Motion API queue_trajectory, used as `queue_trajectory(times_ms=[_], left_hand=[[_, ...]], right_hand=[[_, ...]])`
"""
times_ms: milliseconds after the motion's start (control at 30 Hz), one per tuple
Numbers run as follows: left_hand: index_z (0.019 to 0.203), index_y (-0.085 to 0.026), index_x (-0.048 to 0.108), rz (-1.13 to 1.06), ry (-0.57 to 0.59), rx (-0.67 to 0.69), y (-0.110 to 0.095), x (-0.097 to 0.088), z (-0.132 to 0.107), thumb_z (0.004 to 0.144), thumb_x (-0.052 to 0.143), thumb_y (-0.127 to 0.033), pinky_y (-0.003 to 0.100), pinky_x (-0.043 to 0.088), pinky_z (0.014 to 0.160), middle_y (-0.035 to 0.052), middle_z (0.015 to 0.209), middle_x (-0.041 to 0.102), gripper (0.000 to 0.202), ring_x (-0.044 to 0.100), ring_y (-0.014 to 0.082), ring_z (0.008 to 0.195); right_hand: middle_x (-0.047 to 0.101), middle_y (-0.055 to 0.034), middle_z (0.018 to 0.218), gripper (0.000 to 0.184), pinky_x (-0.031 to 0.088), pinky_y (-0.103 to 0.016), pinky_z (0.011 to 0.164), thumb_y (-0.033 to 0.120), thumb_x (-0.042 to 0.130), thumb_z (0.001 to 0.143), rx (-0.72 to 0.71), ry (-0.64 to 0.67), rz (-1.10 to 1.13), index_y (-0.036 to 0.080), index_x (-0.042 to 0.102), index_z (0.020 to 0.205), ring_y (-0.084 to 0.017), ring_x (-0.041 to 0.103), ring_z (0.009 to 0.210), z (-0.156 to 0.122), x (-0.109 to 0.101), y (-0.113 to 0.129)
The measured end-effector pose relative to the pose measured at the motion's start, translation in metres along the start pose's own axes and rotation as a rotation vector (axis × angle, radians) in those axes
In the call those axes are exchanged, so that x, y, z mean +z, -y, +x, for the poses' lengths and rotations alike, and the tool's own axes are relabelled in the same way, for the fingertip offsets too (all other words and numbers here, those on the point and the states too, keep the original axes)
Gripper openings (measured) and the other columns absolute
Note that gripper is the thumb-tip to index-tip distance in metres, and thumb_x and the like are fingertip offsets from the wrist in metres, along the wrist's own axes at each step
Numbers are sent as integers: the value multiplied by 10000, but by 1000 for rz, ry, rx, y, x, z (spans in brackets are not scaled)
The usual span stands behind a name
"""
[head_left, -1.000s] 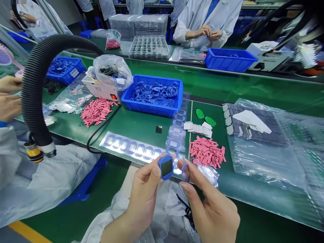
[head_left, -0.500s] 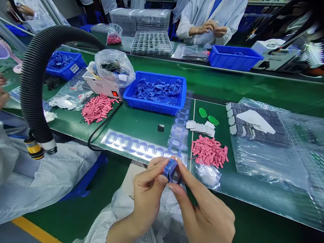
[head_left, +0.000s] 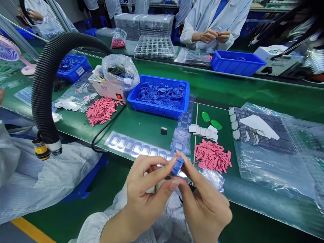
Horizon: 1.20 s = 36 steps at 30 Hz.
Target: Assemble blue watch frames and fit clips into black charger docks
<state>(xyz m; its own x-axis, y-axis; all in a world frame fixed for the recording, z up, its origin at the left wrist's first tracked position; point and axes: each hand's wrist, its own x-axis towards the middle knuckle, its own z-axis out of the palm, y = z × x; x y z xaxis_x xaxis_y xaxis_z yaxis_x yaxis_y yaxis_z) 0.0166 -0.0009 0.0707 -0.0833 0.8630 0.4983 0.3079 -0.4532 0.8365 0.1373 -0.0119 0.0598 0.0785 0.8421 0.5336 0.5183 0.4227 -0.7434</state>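
A small blue rubbery frame (head_left: 177,167) is pinched between the fingertips of my left hand (head_left: 146,192) and my right hand (head_left: 202,206), and it shows edge-on. Its face is hidden by my fingers. Just beyond my hands, a clear film sheet with a row of oval blue-edged pieces (head_left: 134,146) lies on the green belt (head_left: 149,126). A small dark square (head_left: 164,131) sits further up. Loose pink strips (head_left: 212,156) lie to the right of my right hand.
A blue crate (head_left: 158,113) of blue frames stands beyond my hands. White pads, green pieces, a pink pile, a plastic bag and a ribbed black hose (head_left: 48,77) surround the work area. A co-worker's hands (head_left: 215,36) work across the belt.
My hands have come closer together around the blue frame, which has turned edge-on and shifted slightly right. The view has drifted a little.
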Motion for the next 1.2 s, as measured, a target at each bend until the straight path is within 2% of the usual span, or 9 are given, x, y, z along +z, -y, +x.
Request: queue_trajectory(times_ms=[67, 200, 267, 400, 467, 533, 733, 933, 1200], left_hand=[[1037, -241, 666, 111, 24, 108, -5, -3, 10, 735, 683, -183, 265, 487, 592, 24, 829, 674, 308, 582, 136, 714], [941, -176, 673, 194, 109, 159, -10, -6, 21, 714, 677, -81, 250, 512, 603, 21, 781, 715, 246, 617, 120, 668], [927, -158, 666, 207, 116, 199, -9, -7, 22, 715, 660, -52, 246, 507, 577, 23, 765, 719, 237, 619, 118, 647], [940, -111, 654, 203, 134, 321, -2, -12, 18, 718, 636, -31, 258, 501, 574, 56, 776, 716, 237, 616, 129, 655], [947, -89, 649, 171, 190, 375, 1, -13, 15, 742, 610, -45, 260, 494, 562, 74, 789, 718, 213, 618, 132, 656], [942, -71, 648, 141, 221, 408, 4, -14, 12, 764, 590, -66, 262, 493, 555, 90, 792, 719, 187, 624, 140, 661], [928, -86, 640, 120, 269, 361, 4, -15, 10, 801, 571, -118, 267, 495, 586, 83, 765, 699, 148, 612, 142, 679], [978, -135, 618, 91, 321, 190, -2, -14, 15, 733, 685, -288, 283, 487, 676, 64, 825, 697, 296, 622, 161, 739], [817, -128, 624, 27, 313, 187, 2, -9, 13, 734, 690, -210, 263, 464, 594, 50, 687, 681, 134, 594, 135, 633]], right_hand=[[629, 15, 1144, 526, 578, -302, 769, 108, 580, 829, -45, -10, -53, 298, 457, 1304, -208, 667, 910, 0, -1, -3], [636, -21, 1135, 565, 564, -303, 807, 66, 616, 790, -128, -17, -193, 252, 470, 1304, -214, 664, 917, -1, -2, -8], [644, -36, 1126, 581, 560, -307, 813, 69, 643, 768, -159, 2, -169, 247, 481, 1296, -219, 662, 922, 0, -4, -12], [633, -46, 1154, 452, 540, -364, 848, 203, 619, 814, 4, 195, 193, 273, 517, 1249, -235, 615, 1022, 7, -14, -20], [663, -45, 1066, 262, 540, -361, 816, 249, 568, 853, 100, 296, 369, 269, 598, 1112, -219, 618, 993, 12, -19, -24], [676, -38, 936, 139, 536, -348, 770, 250, 536, 872, 120, 333, 471, 253, 630, 975, -196, 628, 909, 16, -21, -26], [668, -39, 860, 136, 498, -366, 748, 197, 551, 856, 30, 338, 527, 227, 628, 965, -191, 613, 828, 18, -21, -31], [657, -25, 816, 166, 491, -347, 739, 102, 584, 806, -19, 318, 420, 213, 624, 923, -185, 611, 807, 18, -24, -28], [660, -37, 861, 286, 490, -374, 769, 18, 571, 771, -89, 339, 332, 196, 607, 992, -193, 612, 830, 13, -26, -25]])
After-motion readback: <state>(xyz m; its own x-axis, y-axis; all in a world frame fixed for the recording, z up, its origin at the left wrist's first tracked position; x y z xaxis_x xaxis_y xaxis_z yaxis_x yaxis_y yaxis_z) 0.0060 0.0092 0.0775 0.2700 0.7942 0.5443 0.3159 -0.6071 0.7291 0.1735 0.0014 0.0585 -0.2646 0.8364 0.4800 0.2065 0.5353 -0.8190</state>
